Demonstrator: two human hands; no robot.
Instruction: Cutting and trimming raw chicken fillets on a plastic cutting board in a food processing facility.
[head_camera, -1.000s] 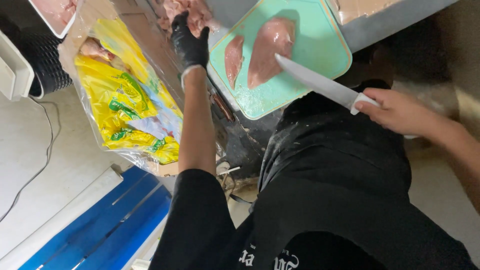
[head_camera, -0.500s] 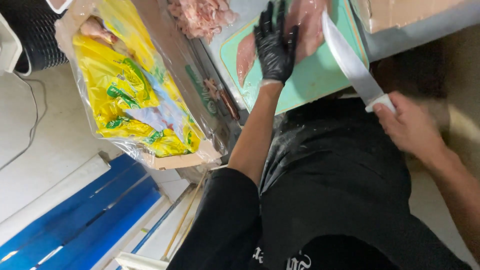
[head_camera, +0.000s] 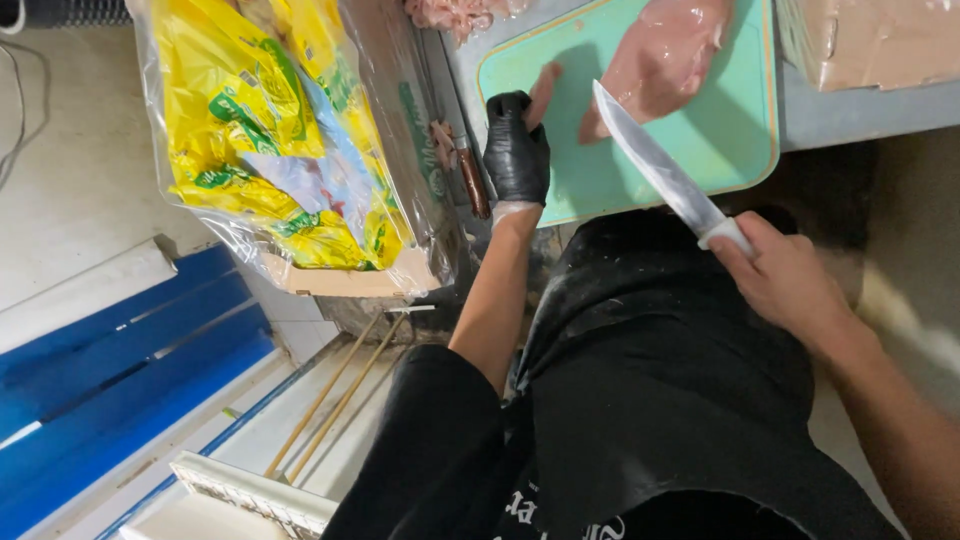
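My left hand (head_camera: 516, 150), in a black glove, rests at the near left corner of a light green cutting board (head_camera: 720, 140) and grips the end of a small strip of raw pink meat (head_camera: 543, 93). A larger piece of raw meat (head_camera: 660, 55) lies on the board further in. My right hand (head_camera: 785, 280), bare, holds a long knife (head_camera: 655, 165) by its white handle. The blade points up and left over the board, just right of the gloved hand and below the larger piece.
A cardboard box lined with clear plastic and filled with yellow and green bags (head_camera: 270, 130) stands left of the board. A brown-handled tool (head_camera: 472, 180) lies between box and board. Cut meat pieces (head_camera: 455, 12) pile at the top. Blue panels (head_camera: 110, 370) lie lower left.
My gloved left hand has drawn back from the far meat pile to the board's near left corner. The knife has swung in over the board, closer to the gloved hand.
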